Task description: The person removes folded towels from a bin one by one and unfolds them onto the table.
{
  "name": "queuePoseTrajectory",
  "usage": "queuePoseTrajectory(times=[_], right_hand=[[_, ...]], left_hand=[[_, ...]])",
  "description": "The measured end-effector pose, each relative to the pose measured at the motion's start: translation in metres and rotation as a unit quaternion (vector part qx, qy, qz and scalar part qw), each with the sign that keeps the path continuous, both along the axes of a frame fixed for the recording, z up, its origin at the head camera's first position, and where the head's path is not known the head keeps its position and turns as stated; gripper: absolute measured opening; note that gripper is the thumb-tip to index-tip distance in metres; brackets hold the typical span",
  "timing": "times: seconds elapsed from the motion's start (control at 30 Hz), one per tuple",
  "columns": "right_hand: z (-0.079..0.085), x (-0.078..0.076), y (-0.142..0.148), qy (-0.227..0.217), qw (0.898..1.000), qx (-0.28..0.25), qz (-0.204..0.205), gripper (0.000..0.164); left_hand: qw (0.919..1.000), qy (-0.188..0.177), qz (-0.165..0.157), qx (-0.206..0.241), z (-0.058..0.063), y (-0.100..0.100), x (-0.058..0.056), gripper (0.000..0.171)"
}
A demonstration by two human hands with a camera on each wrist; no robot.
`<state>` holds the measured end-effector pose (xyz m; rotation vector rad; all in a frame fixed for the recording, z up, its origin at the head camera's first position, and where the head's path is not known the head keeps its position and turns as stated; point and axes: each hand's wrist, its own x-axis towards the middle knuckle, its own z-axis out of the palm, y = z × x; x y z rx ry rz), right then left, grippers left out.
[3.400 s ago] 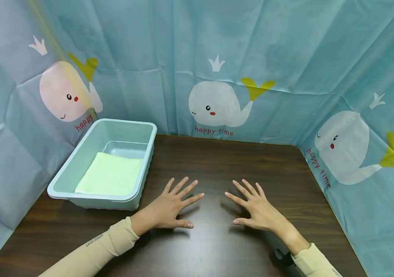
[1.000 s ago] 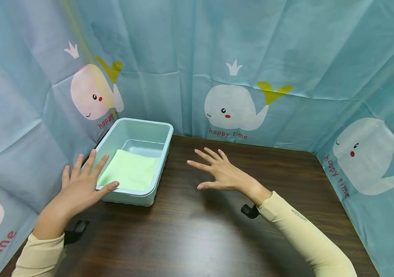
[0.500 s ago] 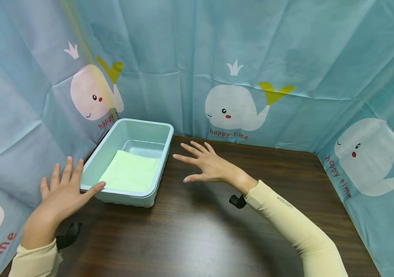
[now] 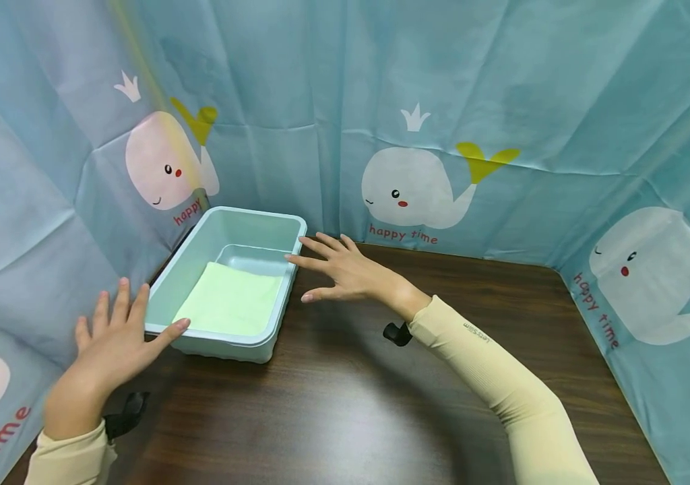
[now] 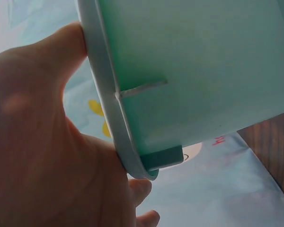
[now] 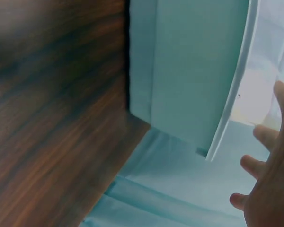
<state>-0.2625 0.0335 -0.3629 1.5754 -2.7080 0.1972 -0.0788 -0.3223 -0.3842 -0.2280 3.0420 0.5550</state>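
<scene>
A light blue-green plastic basin (image 4: 224, 337) stands at the left of the table, with a folded pale green cloth (image 4: 230, 300) lying inside. My left hand (image 4: 111, 350) is at its front left corner, fingers spread and thumb over the rim. In the left wrist view the thumb and palm of that hand (image 5: 47, 132) lie right along the rim of the basin (image 5: 203, 71). At the opposite long side, my right hand (image 4: 351, 273) has its fingers stretched out, the tips overlapping the right rim. The right wrist view shows these fingers (image 6: 274, 170) spread beside the basin wall (image 6: 194, 71).
Blue curtains (image 4: 333, 81) with printed white whales hang behind the table and along both sides. The basin stands close to the left curtain. The dark wooden table (image 4: 503, 289) extends to the right and front. Dark straps (image 4: 396, 335) sit at both wrists.
Both hands have come from the middle of the table to the basin, the left to its front left corner, the right leftward to its right rim. The head view has turned left.
</scene>
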Motion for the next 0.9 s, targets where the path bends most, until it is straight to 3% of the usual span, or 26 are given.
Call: queuePoseTrajectory(times=[0.53, 0.9], right_hand=[[0.009, -0.016, -0.057, -0.017, 0.999, 0.032, 0.019, 0.075], [0.019, -0.035, -0.105, -0.071, 0.996, 0.037, 0.026, 0.079]], left_hand=[[0.9999, -0.011, 0.007, 0.011, 0.000, 0.002, 0.000, 0.105], [0.9997, -0.004, 0.017, 0.016, -0.002, 0.004, 0.000, 0.105]])
